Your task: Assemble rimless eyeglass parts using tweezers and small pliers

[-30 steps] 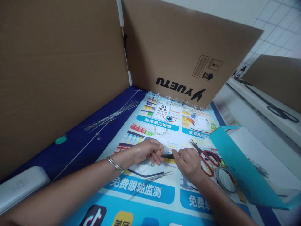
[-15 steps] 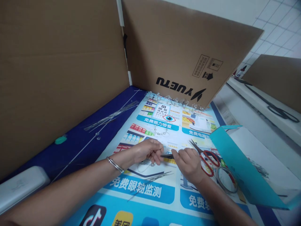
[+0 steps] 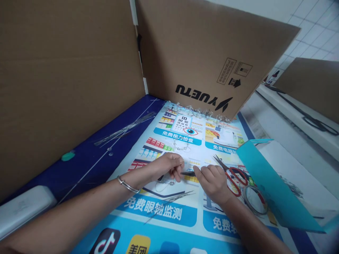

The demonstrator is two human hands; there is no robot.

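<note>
My left hand [image 3: 171, 166] is closed in a pinch, and a thin wire with clear beads [image 3: 171, 183] hangs just under its fingers. My right hand [image 3: 213, 181] wraps round needle-nose pliers [image 3: 188, 173]; only their dark pointed jaws show, reaching to my left fingertips. Whatever the jaws touch is too small to make out. Below my hands lies a loose bunch of straight thin wires [image 3: 169, 203]. Beyond my left hand rests another beaded wire piece [image 3: 181, 146]. Red-handled scissors [image 3: 233, 179] lie, blades spread, right beside my right hand.
A roll of tape [image 3: 255, 200] sits by the scissors, and a teal box [image 3: 278, 192] holding thin wires stands at the right. Cardboard panels [image 3: 206, 53] wall the back and left. Beaded pieces [image 3: 196, 111] line the back panel's foot. More wires [image 3: 127, 127] lie left.
My left hand has shifted slightly, its fingers curling a little more, and the beaded wire below it shows more plainly. My right hand and the pliers stay nearly in place.
</note>
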